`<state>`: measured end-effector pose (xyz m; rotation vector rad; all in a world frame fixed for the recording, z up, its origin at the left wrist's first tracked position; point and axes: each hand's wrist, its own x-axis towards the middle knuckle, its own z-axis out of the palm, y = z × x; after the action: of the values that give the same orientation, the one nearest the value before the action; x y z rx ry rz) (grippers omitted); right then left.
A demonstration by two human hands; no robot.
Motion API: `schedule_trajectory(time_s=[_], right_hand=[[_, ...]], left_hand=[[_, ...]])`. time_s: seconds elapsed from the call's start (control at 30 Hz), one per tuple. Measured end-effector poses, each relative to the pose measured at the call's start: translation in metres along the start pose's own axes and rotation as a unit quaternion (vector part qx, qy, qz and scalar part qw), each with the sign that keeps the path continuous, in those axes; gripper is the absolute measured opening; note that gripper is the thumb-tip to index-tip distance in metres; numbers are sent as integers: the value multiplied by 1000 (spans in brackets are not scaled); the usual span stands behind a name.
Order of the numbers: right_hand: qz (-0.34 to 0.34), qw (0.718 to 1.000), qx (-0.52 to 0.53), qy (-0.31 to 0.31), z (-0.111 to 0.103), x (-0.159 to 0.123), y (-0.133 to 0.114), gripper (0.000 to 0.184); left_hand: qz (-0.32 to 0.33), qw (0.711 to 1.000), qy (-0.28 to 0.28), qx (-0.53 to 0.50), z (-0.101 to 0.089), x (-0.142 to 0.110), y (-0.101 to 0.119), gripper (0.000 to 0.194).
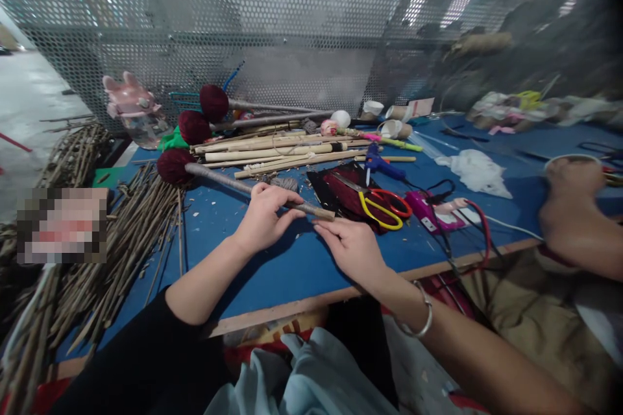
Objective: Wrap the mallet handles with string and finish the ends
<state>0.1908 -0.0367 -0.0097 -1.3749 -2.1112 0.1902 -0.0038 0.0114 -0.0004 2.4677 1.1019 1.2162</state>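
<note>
The long stick (219, 178) has a fat, round, dark red ball (172, 166) on one end. Its middle is wrapped in something grey, and its other end is bare and light brown. It lies on a slant over a blue table (287, 279) with a wooden edge, and little bits are sprinkled about. Two more ball-topped sticks (265, 122) lie farther back, at eleven o'clock from the left hand (270, 217), near some pale sticks (263, 152). A big heap of thin brown twigs (129, 240) sits at nine o'clock. Past the table, at twelve, stands a grey metal wall (292, 13) full of tiny holes. Yellow and red scissors (379, 211) and a blue glue gun (384, 163) are at one o'clock from the right hand (354, 249), and a purple power strip (435, 213) is at two. Another person's arm (574, 220) is at three. The left hand pinches the long stick between thumb and fingers, so the ball is at ten o'clock from it and the bare end at three. The right hand has its fingers close together by that bare end, which is at its eleven o'clock; I can't tell if they squeeze it.
</note>
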Motion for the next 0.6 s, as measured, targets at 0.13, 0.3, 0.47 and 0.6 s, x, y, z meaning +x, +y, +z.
schedule_trajectory(time_s=[0.13, 0.3, 0.47, 0.6], right_hand=[[-87, 991, -99, -36, -8, -5, -17, 24], [-156, 981, -91, -73, -37, 20, -21, 24], [-53, 998, 23, -18, -46, 45, 1, 21], [58, 987, 144, -48, -32, 50, 18, 19]], left_hand=[[-2, 1000, -11, 2, 4, 0, -3, 13], [17, 999, -34, -3, 3, -2, -3, 11], [24, 999, -43, -11, -2, -1, 1, 11], [8, 999, -22, -28, -5, -1, 2, 11]])
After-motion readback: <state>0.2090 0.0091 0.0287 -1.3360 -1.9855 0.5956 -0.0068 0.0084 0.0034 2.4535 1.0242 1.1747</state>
